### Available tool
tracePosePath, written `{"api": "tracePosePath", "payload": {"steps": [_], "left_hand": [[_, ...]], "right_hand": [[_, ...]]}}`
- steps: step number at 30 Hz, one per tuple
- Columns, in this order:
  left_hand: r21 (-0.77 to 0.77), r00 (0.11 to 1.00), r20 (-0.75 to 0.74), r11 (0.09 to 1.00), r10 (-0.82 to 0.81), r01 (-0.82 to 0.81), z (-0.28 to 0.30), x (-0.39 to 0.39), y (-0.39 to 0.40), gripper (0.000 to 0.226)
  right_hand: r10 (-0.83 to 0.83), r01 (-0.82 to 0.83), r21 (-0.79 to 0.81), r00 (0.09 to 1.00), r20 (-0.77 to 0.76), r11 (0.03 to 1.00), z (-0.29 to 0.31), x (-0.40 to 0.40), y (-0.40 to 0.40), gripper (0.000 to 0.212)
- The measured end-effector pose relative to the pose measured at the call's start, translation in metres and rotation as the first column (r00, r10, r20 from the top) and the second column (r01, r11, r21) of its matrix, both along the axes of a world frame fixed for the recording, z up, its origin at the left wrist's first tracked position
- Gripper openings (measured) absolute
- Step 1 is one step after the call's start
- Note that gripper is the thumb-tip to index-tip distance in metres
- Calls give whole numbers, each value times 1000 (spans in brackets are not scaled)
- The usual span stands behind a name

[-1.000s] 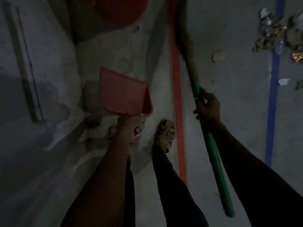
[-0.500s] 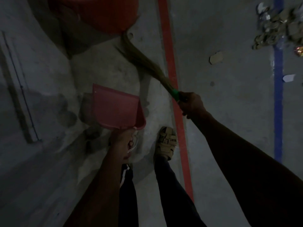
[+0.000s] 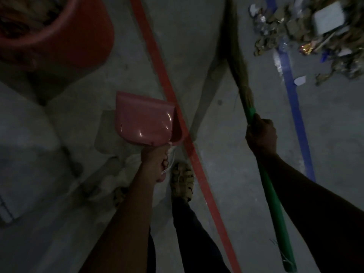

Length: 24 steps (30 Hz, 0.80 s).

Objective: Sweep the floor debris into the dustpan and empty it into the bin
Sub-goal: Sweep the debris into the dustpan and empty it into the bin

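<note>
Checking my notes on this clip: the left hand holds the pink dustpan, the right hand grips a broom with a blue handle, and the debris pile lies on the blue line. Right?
Not quite. The head view shows the broom handle is green, not blue. The rest stands: left hand holds the pink dustpan, right hand grips the broom, debris pile lies on the blue line.

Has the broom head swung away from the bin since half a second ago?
Yes. The broom bristles now lie right of the red floor line, toward the debris pile, away from the red bin.
</note>
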<state>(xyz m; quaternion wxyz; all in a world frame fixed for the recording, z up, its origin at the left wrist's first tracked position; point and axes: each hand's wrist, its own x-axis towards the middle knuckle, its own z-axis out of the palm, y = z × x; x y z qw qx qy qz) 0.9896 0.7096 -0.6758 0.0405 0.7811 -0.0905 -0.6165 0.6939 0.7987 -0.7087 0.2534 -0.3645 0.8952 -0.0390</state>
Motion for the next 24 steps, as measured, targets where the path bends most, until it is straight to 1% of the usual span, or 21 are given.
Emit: {"api": "tracePosePath", "payload": {"steps": [2, 4, 7, 9, 11, 13, 14, 17, 19, 21, 24], "left_hand": [[-31, 1000, -11, 999, -29, 29, 3, -22, -10, 33], [-48, 998, -11, 997, -60, 60, 4, -41, -17, 36], [-61, 995, -27, 994, -96, 95, 8, -66, -24, 35], [-60, 991, -32, 990, -127, 125, 9, -80, -28, 34], [-63, 986, -37, 985, -163, 160, 8, -93, -31, 34], [-76, 978, -46, 976, -206, 202, 2, -103, -36, 34], [-86, 973, -53, 972, -224, 219, 0, -108, -40, 34], [-103, 970, -61, 968, -234, 227, -9, -124, -54, 31], [-104, 967, -65, 965, -247, 240, -13, -131, -62, 34], [-90, 962, -81, 963, -261, 253, -14, -137, -70, 35], [-74, 954, -88, 957, -285, 279, -11, -147, -83, 36]], "right_hand": [[-34, 34, -71, 999, 4, 997, 8, -13, 8, 46], [-29, 32, -97, 999, 35, 995, 11, -23, 19, 49], [76, -67, -102, 994, 81, 992, 11, -35, 35, 50], [186, -183, -37, 976, 111, 982, 7, -39, 45, 50], [200, -209, 85, 975, 100, 974, 5, -43, 53, 49], [105, -119, 169, 990, 89, 978, 1, -47, 60, 48], [40, -53, 184, 996, 74, 981, 0, -50, 61, 47], [-153, 147, 169, 988, 21, 975, -1, -61, 53, 43], [-237, 239, 98, 971, -29, 966, 1, -66, 47, 41], [-308, 309, 3, 949, -66, 951, 7, -68, 43, 45], [-349, 342, -87, 933, -86, 936, 14, -65, 43, 53]]}}
